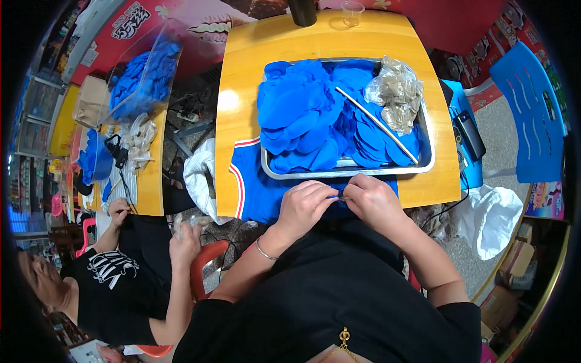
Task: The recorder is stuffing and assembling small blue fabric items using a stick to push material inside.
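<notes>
My left hand [304, 204] and my right hand [374, 201] meet at the near edge of the yellow table [242, 91], fingertips pinched together on a small blue fabric piece [336, 196]. Just beyond them sits a metal tray [426, 158] piled with blue fabric pieces [302, 115]. A thin pale stick [378, 124] lies across the pile. A crumpled clear plastic bag [396, 92] rests in the tray's far right corner. A blue cloth with red and white trim [251, 184] lies under the tray's near left side.
A person in a black shirt [112, 278] sits at my left beside another yellow table with blue pieces [139, 78]. A dark bottle [302, 11] and a clear cup [352, 12] stand at the far edge. A blue chair [532, 115] and a white bag [493, 218] are on the right.
</notes>
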{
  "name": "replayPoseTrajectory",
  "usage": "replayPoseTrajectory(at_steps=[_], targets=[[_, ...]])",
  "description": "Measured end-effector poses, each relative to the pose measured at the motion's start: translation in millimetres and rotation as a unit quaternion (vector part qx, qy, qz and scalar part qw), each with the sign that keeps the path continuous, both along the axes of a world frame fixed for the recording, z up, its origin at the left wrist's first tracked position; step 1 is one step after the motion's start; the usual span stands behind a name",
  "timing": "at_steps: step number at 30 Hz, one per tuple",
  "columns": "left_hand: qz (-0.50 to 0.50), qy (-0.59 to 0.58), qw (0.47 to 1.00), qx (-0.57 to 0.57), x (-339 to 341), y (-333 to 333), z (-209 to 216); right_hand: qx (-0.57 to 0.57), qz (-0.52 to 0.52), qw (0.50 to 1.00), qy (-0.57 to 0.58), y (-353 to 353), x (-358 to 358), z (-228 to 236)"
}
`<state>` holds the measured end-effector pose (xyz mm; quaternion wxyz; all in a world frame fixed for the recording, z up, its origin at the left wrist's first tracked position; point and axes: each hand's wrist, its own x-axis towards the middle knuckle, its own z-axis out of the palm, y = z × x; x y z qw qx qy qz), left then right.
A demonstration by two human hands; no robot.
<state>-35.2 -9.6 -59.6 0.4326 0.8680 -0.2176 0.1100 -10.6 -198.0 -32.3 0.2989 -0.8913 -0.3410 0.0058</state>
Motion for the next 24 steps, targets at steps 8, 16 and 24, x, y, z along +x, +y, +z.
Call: replayPoseTrajectory(at_steps=[8, 16, 24], targets=[[0.003, 0.042, 0.999, 0.007, -1.7, 8.6, 4.0, -0.072, -0.050, 0.996, 0.009, 16.2, -5.8, 6.3], [-0.015, -0.090, 0.984, 0.150, -2.4, 25.2, 7.4, 0.099, -0.005, 0.992, 0.076, 14.6, -1.3, 2.5], [-0.025, -0.111, 0.977, 0.179, -4.6, 28.9, 2.8, -0.003, -0.031, 0.998, -0.056, 25.7, -7.9, 1.7]])
